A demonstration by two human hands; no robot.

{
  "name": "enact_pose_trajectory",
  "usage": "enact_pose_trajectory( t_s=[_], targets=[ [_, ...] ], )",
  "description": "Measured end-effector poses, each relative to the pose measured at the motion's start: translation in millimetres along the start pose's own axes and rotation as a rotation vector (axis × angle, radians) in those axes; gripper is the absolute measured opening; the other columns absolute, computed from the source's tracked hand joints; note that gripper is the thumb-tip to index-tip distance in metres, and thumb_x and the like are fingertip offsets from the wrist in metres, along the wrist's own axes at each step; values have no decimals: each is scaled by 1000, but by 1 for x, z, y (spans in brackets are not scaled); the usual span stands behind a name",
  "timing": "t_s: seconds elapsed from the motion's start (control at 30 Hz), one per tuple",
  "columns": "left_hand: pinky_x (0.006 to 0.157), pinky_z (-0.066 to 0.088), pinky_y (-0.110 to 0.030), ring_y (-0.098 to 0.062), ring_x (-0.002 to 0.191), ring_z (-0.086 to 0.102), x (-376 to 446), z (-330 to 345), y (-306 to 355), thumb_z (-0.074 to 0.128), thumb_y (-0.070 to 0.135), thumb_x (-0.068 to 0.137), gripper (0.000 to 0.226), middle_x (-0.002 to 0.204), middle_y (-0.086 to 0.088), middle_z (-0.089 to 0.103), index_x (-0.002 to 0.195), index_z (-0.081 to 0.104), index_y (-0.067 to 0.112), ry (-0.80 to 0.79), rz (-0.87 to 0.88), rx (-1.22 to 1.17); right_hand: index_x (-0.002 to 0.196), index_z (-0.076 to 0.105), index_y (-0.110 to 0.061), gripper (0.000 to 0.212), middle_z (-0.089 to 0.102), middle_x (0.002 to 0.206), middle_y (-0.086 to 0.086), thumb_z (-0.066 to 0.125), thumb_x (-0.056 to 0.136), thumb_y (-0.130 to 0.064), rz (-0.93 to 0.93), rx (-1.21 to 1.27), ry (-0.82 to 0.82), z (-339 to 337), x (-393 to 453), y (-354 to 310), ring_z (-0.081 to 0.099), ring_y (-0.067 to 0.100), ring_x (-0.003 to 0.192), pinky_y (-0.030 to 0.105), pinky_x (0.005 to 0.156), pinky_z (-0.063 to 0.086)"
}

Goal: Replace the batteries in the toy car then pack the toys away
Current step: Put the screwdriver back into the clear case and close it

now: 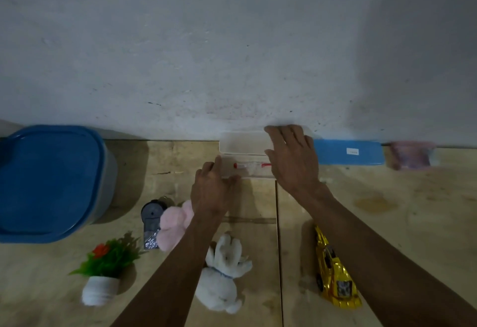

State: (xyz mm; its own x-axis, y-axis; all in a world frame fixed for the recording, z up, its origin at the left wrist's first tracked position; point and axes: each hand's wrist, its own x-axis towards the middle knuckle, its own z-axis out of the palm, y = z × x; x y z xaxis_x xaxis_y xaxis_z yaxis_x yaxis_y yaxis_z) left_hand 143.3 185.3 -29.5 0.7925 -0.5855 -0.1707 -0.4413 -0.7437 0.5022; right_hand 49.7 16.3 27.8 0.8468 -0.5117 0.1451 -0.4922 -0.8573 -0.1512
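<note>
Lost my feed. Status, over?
Left hand grips clear case front edge; right hand flat on its open lid. Gold toy car untouched by right forearm. Nothing blocking.

The pale tiled floor [387, 210] meets a wall along its far edge. Against that edge lie a blue-lidded tub [49, 182], a clear case [245, 156], a blue box [348, 155] and something pink, blurred. Nearer lie a potted plant [103, 272], a pink plush [173, 223], a white plush [222, 277] and a gold toy car [335, 272].

Two plush toys: pink [173, 226], white [222, 275]. One toy car [334, 270]. One potted plant [105, 272]. Two hands: left [210, 189], right [293, 158].
</note>
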Motion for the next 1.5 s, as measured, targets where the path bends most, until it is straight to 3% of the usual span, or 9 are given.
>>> enact_pose_trajectory(
  t_s=[0.2, 0.33, 0.57, 0.73, 0.83, 0.93, 1.07, 1.23, 1.5],
  targets=[
    [71, 59, -44, -32, 95, 66, -1, 2, -1, 38, 60, 83, 66, 110, -10, 67, 132, 53, 18, 10, 4, 24, 130, 55, -12, 55, 64, 123, 11, 77, 80, -11, -15, 43, -92, 4, -3, 7, 58, 32, 114, 48, 91, 50],
    [71, 59, -43, -32, 93, 66, -1, 2, -2, 44, 59, 84, 65, 108, -11, 68, 132, 54, 16, 13, 19, 22, 126, 57, -10, 58, 63, 123, 12, 80, 72, -8, 34, -42, -45, 8, -3, 7, 56, 32, 117, 46, 91, 51],
    [73, 59, -45, -34, 96, 65, -2, 1, 0, 58, 46, 91, 57, 112, -13, 68, 139, 50, 16, 11, -2, 32, 123, 60, -9, 47, 60, 122, 13, 77, 79, -13, 37, -27, -72, 9, -2, 8, 55, 32, 115, 45, 91, 51],
    [78, 58, -45, -37, 102, 64, -4, 1, 2, 64, 40, 91, 60, 115, -17, 68, 142, 50, 12, 3, -23, -24, 114, 66, -9, 47, 61, 114, 11, 81, 71, 4, -20, 95, -37, 5, -10, 17, 61, 30, 103, 46, 79, 58],
    [82, 57, -44, -38, 106, 63, -6, 0, 4, 65, 36, 93, 57, 118, -18, 67, 142, 50, 11, 6, -39, -64, 116, 66, -10, 50, 67, 112, 11, 83, 71, -2, -72, 102, -38, 5, -17, 20, 64, 29, 101, 46, 82, 58],
    [83, 54, -36, -35, 106, 66, -11, -2, 6, 71, 31, 89, 52, 115, -16, 70, 134, 58, 9, 34, -47, -160, 110, 72, -11, 45, 73, 104, 7, 74, 71, 11, -178, 157, -34, 9, -29, 23, 65, 27, 98, 45, 83, 57],
    [85, 54, -47, -35, 111, 59, -20, -9, 7, 86, 31, 75, 92, 124, -21, 60, 150, 38, 11, 59, -132, -241, 107, 75, -14, 45, 75, 108, 5, 78, 69, 9, -189, 159, -120, 17, -44, 26, 66, 27, 105, 47, 87, 58],
    [74, 58, -53, -42, 108, 58, -20, -5, 3, 83, 24, 75, 49, 129, -18, 60, 121, 70, 17, 70, 186, 66, 112, 74, -14, 40, 71, 120, 7, 82, 75, -2, -167, 117, -131, 26, -55, 29, 62, 32, 115, 51, 89, 58],
    [80, 58, -44, -35, 126, 47, 14, -18, 11, 65, 20, 94, 34, 142, -13, 50, 128, 66, 16, -18, 171, 180, 109, 76, -14, 40, 72, 116, 5, 85, 72, -1, -105, 73, -71, 42, -39, 23, 62, 31, 114, 40, 70, 62]
  ],
)
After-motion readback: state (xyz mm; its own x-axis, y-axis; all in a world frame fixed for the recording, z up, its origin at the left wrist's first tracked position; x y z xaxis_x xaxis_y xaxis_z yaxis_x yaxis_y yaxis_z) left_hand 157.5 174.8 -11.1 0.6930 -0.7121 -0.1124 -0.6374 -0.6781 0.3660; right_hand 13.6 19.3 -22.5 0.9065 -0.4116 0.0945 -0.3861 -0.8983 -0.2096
